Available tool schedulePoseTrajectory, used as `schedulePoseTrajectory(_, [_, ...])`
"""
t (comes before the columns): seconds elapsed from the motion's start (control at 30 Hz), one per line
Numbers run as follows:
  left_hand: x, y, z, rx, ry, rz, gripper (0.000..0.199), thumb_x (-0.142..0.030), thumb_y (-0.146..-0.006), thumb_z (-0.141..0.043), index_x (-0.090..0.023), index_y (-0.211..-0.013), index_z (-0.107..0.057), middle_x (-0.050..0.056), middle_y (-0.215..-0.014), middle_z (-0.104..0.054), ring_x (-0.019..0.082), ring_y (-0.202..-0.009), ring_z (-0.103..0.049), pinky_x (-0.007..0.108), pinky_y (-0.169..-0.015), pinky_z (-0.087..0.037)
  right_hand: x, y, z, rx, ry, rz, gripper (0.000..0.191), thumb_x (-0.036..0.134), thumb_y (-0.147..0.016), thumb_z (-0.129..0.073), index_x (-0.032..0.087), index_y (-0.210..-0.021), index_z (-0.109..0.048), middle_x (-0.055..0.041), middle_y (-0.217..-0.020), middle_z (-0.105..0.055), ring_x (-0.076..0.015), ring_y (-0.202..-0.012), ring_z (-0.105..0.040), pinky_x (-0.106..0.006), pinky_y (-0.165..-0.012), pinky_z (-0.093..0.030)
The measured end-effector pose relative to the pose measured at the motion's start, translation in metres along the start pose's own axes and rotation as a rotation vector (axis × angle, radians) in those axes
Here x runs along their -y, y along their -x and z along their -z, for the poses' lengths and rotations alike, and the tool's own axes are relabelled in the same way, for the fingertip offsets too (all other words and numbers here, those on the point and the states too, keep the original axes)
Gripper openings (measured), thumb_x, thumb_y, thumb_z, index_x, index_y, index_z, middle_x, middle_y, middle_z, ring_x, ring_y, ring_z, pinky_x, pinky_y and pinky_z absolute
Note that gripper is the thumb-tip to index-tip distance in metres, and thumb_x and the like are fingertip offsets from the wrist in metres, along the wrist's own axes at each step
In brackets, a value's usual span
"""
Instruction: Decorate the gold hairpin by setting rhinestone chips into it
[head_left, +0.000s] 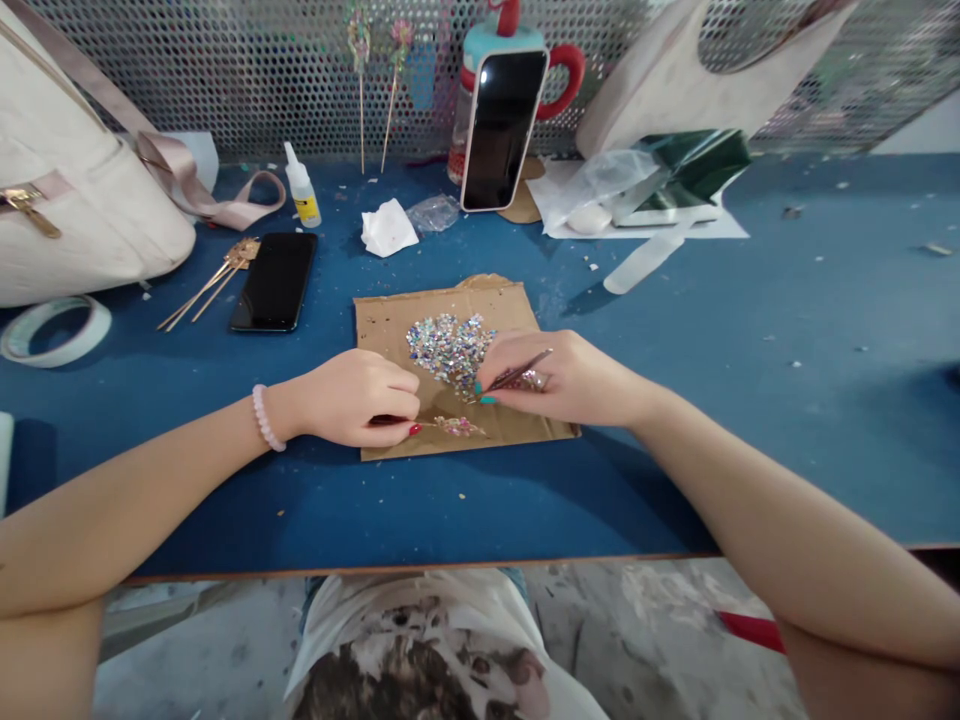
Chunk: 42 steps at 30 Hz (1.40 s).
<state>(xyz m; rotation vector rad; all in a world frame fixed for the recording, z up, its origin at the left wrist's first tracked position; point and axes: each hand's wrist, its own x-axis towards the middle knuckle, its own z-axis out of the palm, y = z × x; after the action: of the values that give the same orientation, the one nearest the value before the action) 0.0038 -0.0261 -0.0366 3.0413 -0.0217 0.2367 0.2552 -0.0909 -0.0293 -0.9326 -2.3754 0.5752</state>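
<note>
A piece of brown cardboard (382, 330) lies on the blue table, bearing a pile of small glittering chips (446, 345). My left hand (367, 398) is closed at the cardboard's left side, pinching the thin stem of a small ornament. The ornament's pinkish, beaded end (459, 427) rests low on the cardboard. Over the right edge of the pile, my right hand (555, 378) is closed on dark metal tweezers (525, 368), whose tips point down and left at the chips. Whether the tips grip a chip is too small to tell.
Behind the cardboard are crumpled white paper (388, 228), a phone (504, 130) leaning on a cup, and plastic bags (622, 185). To the left are a glue bottle (302, 190), a flat phone (275, 282), gold hairpins (214, 285), a tape roll (56, 330) and a white bag (82, 170).
</note>
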Motion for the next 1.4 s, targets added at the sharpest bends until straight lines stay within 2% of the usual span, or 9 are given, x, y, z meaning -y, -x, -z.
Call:
schedulePoseTrajectory(0.67, [0.000,0.000,0.001,-0.015,0.026,0.004,0.032,-0.025,-0.091,-0.042,-0.019,-0.063,-0.056,-0.001,-0.061,-0.052,0.012,-0.053,-0.044,0.027,-0.054,-0.034,0.000,0.001,-0.003,-0.037,0.057,0.007,0.009,0.018,-0.087,-0.054,0.018,-0.080,-0.061,-0.0025,-0.076,-0.066,-0.0139,-0.074,-0.060,-0.028,-0.070,-0.049])
schedulePoseTrajectory(0.8, [0.000,0.000,-0.001,-0.016,0.048,0.012,0.032,-0.026,-0.091,-0.042,-0.019,-0.063,-0.056,-0.002,-0.061,-0.052,0.012,-0.054,-0.044,0.027,-0.054,-0.034,-0.008,0.002,-0.003,-0.135,-0.048,-0.037,0.005,0.019,-0.085,-0.056,0.020,-0.085,-0.061,-0.0029,-0.084,-0.066,-0.0144,-0.078,-0.062,-0.029,-0.072,-0.050])
schedulePoseTrajectory(0.97, [0.001,0.000,-0.002,-0.017,0.086,0.034,0.030,-0.024,-0.090,-0.043,-0.019,-0.063,-0.055,-0.002,-0.060,-0.051,0.012,-0.054,-0.044,0.027,-0.053,-0.034,-0.072,-0.035,0.021,-0.401,-0.120,-0.220,0.007,0.028,-0.083,-0.064,0.023,-0.085,-0.059,-0.0025,-0.093,-0.064,-0.0167,-0.088,-0.059,-0.033,-0.081,-0.051])
schedulePoseTrajectory(1.03, [0.001,0.000,-0.001,-0.018,0.095,0.037,0.029,-0.024,-0.090,-0.044,-0.019,-0.063,-0.056,-0.002,-0.061,-0.052,0.012,-0.054,-0.045,0.027,-0.053,-0.034,-0.109,-0.061,0.035,-0.450,-0.102,-0.335,0.012,0.031,-0.086,-0.063,0.022,-0.092,-0.060,-0.0037,-0.096,-0.064,-0.0153,-0.086,-0.059,-0.033,-0.080,-0.052])
schedulePoseTrajectory(1.1, [0.001,0.001,0.000,-0.022,0.099,0.037,0.030,-0.024,-0.090,-0.043,-0.018,-0.063,-0.056,-0.002,-0.061,-0.053,0.012,-0.054,-0.045,0.028,-0.054,-0.035,-0.143,-0.086,0.046,-0.472,-0.092,-0.423,0.022,0.036,-0.093,-0.051,0.021,-0.108,-0.059,-0.0062,-0.113,-0.060,-0.0148,-0.094,-0.060,-0.035,-0.084,-0.053])
schedulePoseTrajectory(1.17, [0.000,0.002,0.001,-0.020,0.101,0.036,0.029,-0.024,-0.090,-0.043,-0.018,-0.065,-0.056,-0.002,-0.062,-0.053,0.012,-0.055,-0.046,0.028,-0.054,-0.035,-0.169,-0.103,0.052,-0.496,-0.102,-0.482,0.031,0.037,-0.091,-0.055,0.018,-0.116,-0.055,-0.0078,-0.117,-0.058,-0.0196,-0.101,-0.059,-0.040,-0.084,-0.054])
schedulePoseTrajectory(1.23, [0.000,0.003,0.001,-0.014,0.110,0.041,0.030,-0.025,-0.091,-0.043,-0.018,-0.065,-0.056,-0.002,-0.063,-0.054,0.012,-0.054,-0.046,0.029,-0.054,-0.035,-0.185,-0.111,0.052,-0.522,-0.128,-0.511,0.026,0.034,-0.092,-0.054,0.017,-0.112,-0.057,-0.0068,-0.111,-0.060,-0.0165,-0.094,-0.061,-0.037,-0.082,-0.054])
schedulePoseTrajectory(1.27, [0.000,0.003,0.001,-0.010,0.112,0.046,0.030,-0.025,-0.091,-0.043,-0.018,-0.064,-0.055,-0.002,-0.062,-0.053,0.012,-0.054,-0.045,0.029,-0.054,-0.035,-0.190,-0.112,0.051,-0.538,-0.145,-0.515,0.020,0.030,-0.090,-0.058,0.017,-0.105,-0.059,-0.0046,-0.098,-0.063,-0.0157,-0.086,-0.061,-0.036,-0.081,-0.053])
schedulePoseTrajectory(1.4, [0.001,0.002,0.002,-0.002,0.136,0.059,0.030,-0.023,-0.089,-0.043,-0.019,-0.061,-0.052,-0.003,-0.060,-0.050,0.012,-0.052,-0.043,0.029,-0.052,-0.034,-0.195,-0.107,0.048,-0.583,-0.205,-0.509,0.013,0.020,-0.080,-0.067,0.021,-0.088,-0.057,0.0023,-0.072,-0.056,-0.0150,-0.070,-0.057,-0.036,-0.074,-0.051])
